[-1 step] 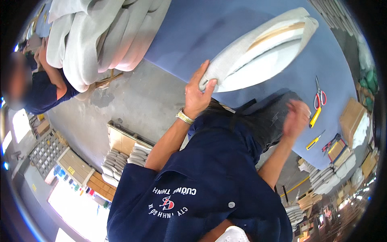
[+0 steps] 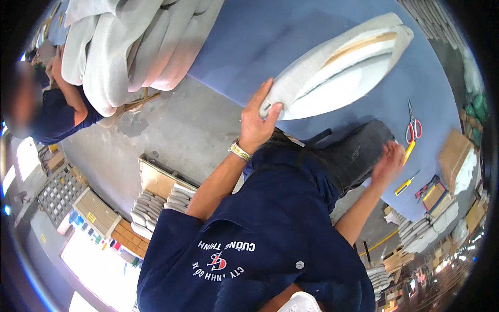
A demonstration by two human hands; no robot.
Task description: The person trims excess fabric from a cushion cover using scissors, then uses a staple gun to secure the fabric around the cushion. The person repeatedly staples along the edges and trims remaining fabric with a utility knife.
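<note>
My left hand [image 2: 258,118] grips the near end of a grey fabric-covered seat pad [image 2: 291,86], thumb on its face and fingers behind. Tilted up over the blue tabletop [image 2: 249,47], the pad shows its white underside with a tan strip and a dark slit. My right hand [image 2: 389,162] hovers by the table's near edge, slightly blurred, fingers loosely bent and apart with nothing seen in them. Just beyond its fingers lies a yellow-handled tool [image 2: 409,153], partly covered by the hand. Scissors with red and white handles [image 2: 414,127] lie above it.
A yellow screwdriver [image 2: 404,186], red-and-black pliers [image 2: 427,187] and a cardboard box [image 2: 453,156] are at the right. Grey pads [image 2: 112,57] are piled at the upper left, near a co-worker in dark clothing [image 2: 57,117]. More pads [image 2: 148,209] are stacked behind on the left.
My right hand has moved right and slightly down, closer to the yellow-handled tool. The pad in my left hand has shifted only a little to the right.
</note>
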